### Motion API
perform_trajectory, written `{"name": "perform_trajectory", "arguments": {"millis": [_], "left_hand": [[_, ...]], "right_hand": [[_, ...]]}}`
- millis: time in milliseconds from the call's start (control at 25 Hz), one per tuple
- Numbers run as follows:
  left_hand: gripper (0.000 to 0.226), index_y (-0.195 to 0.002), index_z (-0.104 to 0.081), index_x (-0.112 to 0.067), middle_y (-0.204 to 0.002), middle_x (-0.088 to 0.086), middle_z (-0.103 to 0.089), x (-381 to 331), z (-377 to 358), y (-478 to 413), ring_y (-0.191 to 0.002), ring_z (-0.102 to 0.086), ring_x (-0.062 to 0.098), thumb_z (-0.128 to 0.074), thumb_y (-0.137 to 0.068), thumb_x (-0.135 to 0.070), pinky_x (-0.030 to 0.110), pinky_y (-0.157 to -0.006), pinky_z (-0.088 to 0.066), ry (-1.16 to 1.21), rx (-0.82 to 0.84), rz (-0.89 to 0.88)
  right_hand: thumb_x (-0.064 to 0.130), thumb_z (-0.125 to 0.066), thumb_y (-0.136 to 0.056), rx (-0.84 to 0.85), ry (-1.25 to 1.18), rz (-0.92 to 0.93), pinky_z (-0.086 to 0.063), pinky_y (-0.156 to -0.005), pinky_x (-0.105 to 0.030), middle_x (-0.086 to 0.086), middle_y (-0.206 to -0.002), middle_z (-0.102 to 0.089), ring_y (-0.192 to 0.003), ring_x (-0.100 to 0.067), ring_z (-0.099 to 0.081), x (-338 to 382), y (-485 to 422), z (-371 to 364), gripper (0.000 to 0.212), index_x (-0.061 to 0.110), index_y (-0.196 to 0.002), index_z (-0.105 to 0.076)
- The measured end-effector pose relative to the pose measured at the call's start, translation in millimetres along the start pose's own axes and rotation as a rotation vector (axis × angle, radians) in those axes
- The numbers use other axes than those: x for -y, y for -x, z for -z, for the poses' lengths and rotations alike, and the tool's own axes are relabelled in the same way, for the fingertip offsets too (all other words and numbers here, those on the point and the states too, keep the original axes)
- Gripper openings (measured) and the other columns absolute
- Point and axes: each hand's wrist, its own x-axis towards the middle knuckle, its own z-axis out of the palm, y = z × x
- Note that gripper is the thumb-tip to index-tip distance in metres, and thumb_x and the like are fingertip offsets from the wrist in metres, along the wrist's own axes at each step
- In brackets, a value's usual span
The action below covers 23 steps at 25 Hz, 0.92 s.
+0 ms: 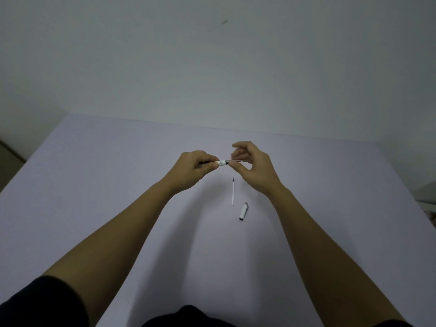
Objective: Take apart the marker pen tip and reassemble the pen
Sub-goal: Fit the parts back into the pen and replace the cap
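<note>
My left hand (195, 167) grips the white marker pen body (222, 162), held level above the table. A thin tip piece (233, 160) sticks out of the pen's right end, and the thumb and forefinger of my right hand (253, 165) pinch it; the other fingers are spread. Below the hands, a slim white refill (232, 191) with a dark point lies on the table, pointing away from me. The white cap (243, 211) with a grey end lies just right of it, nearer to me.
The pale lilac table (118, 185) runs back to a plain wall. Its left edge slants at the far left, and some unclear objects sit at the right edge (429, 208).
</note>
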Motion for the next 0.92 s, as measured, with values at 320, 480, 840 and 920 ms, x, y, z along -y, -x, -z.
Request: {"name": "perform_trajectory", "arguments": {"millis": [320, 480, 840, 920], "left_hand": [[0.017, -0.1, -0.071, -0.027, -0.07, -0.009, -0.054, 1.1, 0.0, -0.4, -0.065, -0.048, 0.001, -0.058, -0.09, -0.03, 0.007, -0.059, -0.036, -0.002, -0.02, -0.005], [0.017, -0.101, -0.071, -0.027, -0.072, -0.009, -0.055, -1.4, -0.9, -0.6, -0.068, -0.049, 0.001, -0.058, -0.09, -0.029, 0.006, -0.061, -0.035, -0.013, -0.014, -0.043], [0.02, -0.104, -0.071, -0.026, -0.068, -0.009, -0.052, -1.6, -1.6, -2.8, -0.064, -0.048, -0.001, -0.056, -0.091, -0.03, 0.007, -0.058, -0.036, 0.009, -0.001, -0.028], [0.02, -0.105, -0.071, -0.026, -0.068, -0.009, -0.051, -1.3, -2.3, -2.4, -0.063, -0.047, -0.001, -0.056, -0.091, -0.03, 0.008, -0.058, -0.036, 0.011, 0.001, -0.021]], "right_hand": [[0.02, -0.067, -0.084, 0.023, 0.072, 0.038, -0.048, -0.079, -0.008, 0.011, -0.085, -0.067, -0.082, 0.002, -0.064, -2.0, 0.2, 1.1, 0.014, 0.02, -0.098, -0.067], [0.027, -0.058, -0.09, -0.018, 0.127, 0.007, -0.046, -0.062, -0.014, 0.0, -0.065, -0.065, -0.063, -0.013, -0.062, -3.1, -0.9, -0.5, 0.02, 0.019, -0.077, -0.07], [0.015, -0.067, -0.083, -0.022, 0.107, 0.107, -0.047, -0.077, -0.006, 0.01, -0.083, -0.068, -0.079, 0.006, -0.063, -4.3, -1.2, 5.8, 0.011, 0.014, -0.093, -0.071], [0.013, -0.066, -0.085, -0.028, 0.109, 0.098, -0.044, -0.073, -0.004, 0.005, -0.08, -0.069, -0.074, 0.003, -0.062, -2.7, -3.3, 4.9, 0.009, 0.011, -0.09, -0.073]]}}
